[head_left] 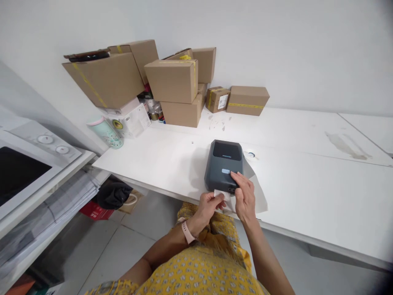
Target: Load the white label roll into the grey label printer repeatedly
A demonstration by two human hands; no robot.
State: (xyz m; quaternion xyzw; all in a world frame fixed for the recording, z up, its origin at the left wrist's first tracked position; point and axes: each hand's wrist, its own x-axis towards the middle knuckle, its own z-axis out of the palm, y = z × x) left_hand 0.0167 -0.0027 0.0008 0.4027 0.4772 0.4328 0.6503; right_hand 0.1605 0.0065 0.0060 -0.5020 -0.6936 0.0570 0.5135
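A dark blue-grey label printer [218,166] stands near the front edge of the white table. From its front slot comes a small white label [221,194]. My left hand [211,203], with a pink band at the wrist, pinches that label between thumb and fingers. Against the printer's top right front rests my right hand [245,194], a fingertip beside the pale button and the other fingers slightly bent, with nothing held. A greyish sheet of paper [258,196] lies under and to the right of the printer.
Cardboard boxes [171,82] are stacked at the back left, with two smaller boxes [248,99] by the wall. A mint tumbler [107,133] leans near the left corner. A microwave [27,157] is at far left. Behind the printer lies a small roll [251,155].
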